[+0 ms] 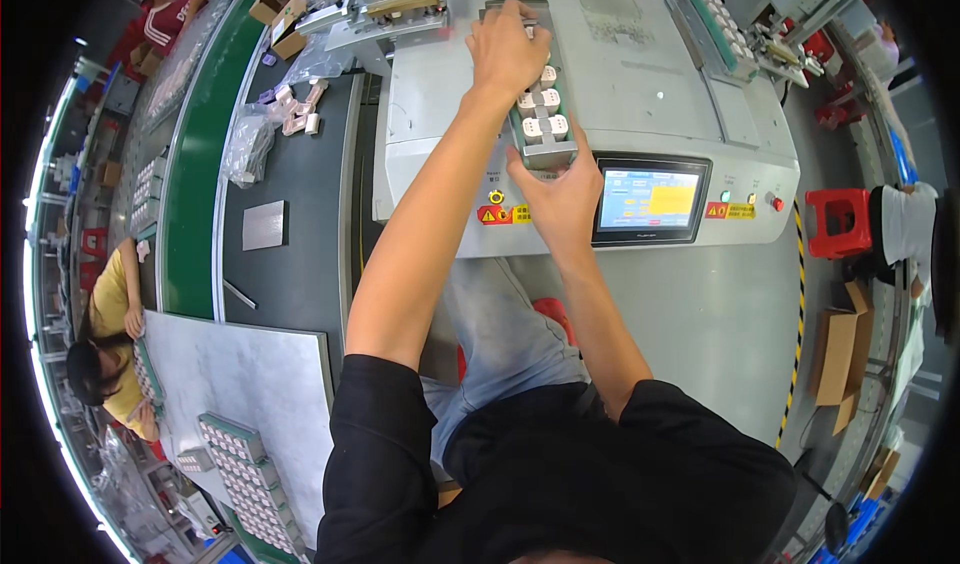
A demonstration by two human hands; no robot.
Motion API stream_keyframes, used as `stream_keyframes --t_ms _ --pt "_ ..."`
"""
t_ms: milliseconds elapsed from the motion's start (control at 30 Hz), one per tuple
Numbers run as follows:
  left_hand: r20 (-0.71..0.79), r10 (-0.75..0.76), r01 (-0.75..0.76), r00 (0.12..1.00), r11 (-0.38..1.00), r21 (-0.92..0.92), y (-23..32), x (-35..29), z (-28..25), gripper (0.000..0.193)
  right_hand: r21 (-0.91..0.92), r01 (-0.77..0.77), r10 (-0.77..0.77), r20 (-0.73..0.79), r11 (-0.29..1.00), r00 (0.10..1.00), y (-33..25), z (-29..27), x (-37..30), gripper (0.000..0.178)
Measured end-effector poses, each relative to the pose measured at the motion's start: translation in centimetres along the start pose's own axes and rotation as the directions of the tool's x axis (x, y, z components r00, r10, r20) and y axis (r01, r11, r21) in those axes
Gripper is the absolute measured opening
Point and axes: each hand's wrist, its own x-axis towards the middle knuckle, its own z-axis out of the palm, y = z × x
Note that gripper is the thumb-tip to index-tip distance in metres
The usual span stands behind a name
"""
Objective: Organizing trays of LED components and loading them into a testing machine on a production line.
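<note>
A pale grey metal machine with a rounded front edge (pixel 640 104) fills the upper middle of the view. Left of it runs a long dark grey workbench (pixel 290 179), with a light grey, flat-topped table (pixel 270 374) nearer the person, bearing rows of green-sided trays full of small pale blocks (pixel 250 484). A black-framed rectangular touchscreen (pixel 649 199) is lit on the machine's front. Just left of the screen, on the machine's top, is a long, narrow green-sided tray with a metal end (pixel 549 154), pointing away from the person. Both hands are on it: the left hand (pixel 508 52) is curled over its far part, while the right hand (pixel 562 194) grips the near end — thumb on one side, fingers on the other. Smaller still are a flat grey rectangular plate (pixel 264 226) and loose pale pink pieces (pixel 296 114) on the workbench, and the white, rounded blocks (pixel 545 127) lined up inside the tray.
</note>
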Motion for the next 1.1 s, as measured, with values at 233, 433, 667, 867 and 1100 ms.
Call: stream_keyframes --t_ms 233,433,667,867,1100 --pt "0.202 -0.065 0.082 0.977 0.994 -0.074 -2.0 1.7 -1.0 0.048 -0.298 0.07 -0.072 0.007 0.952 0.997 -1.5 -0.6 0.0 0.079" --pt "0.4 -0.025 0.004 0.916 0.999 0.053 -0.5 1.0 -2.2 0.075 -0.329 0.108 -0.115 -0.002 0.938 0.993 -0.4 -0.8 0.2 0.082" --pt "0.394 0.049 -0.059 0.918 0.998 0.013 -1.1 0.5 -2.6 0.084 -0.334 0.069 -0.072 0.004 0.94 0.997 -1.4 -0.7 -0.1 0.083" --pt "0.434 0.176 -0.233 0.883 0.969 0.081 -0.6 -1.0 -3.8 0.1 -0.385 0.103 -0.109 0.006 0.917 0.994 -0.9 -0.8 0.1 0.084" --pt "0.369 0.093 -0.07 0.925 0.995 -0.076 -0.6 -0.6 -3.3 0.09 -0.397 0.162 -0.167 0.023 0.903 0.986 -0.2 -1.3 0.5 0.086"
